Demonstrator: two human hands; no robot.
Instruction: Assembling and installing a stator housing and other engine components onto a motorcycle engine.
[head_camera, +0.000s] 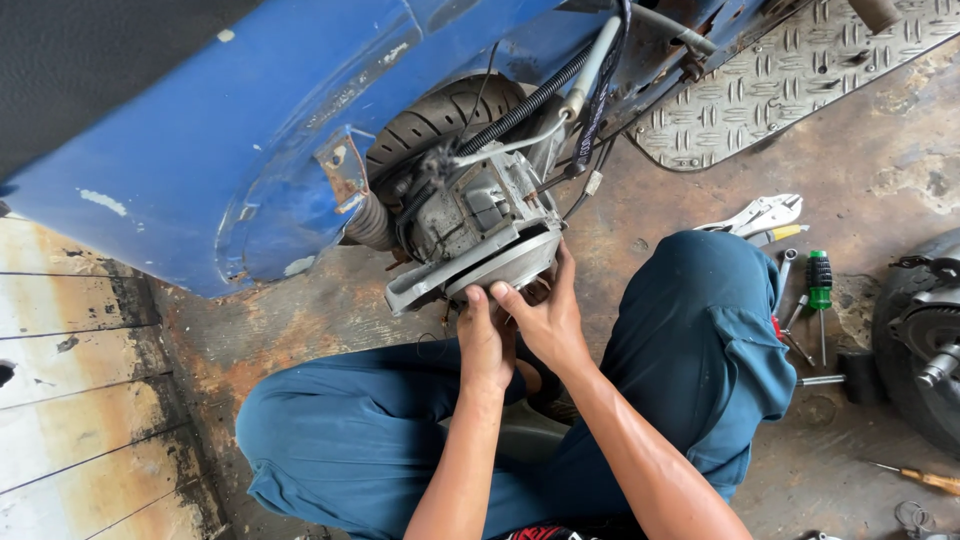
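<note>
Stained, rusty concrete floor (880, 150) spreads under a blue scooter body (200, 130), its rear tyre (430, 115) exposed. I see my left hand (485, 340) and right hand (548, 318) side by side, fingers curled against the underside of the grey engine casing (480, 235) below that tyre; how firmly they grip I cannot tell. Locking pliers (760, 215) and a green-handled screwdriver (819, 283) lie beyond my right knee.
</note>
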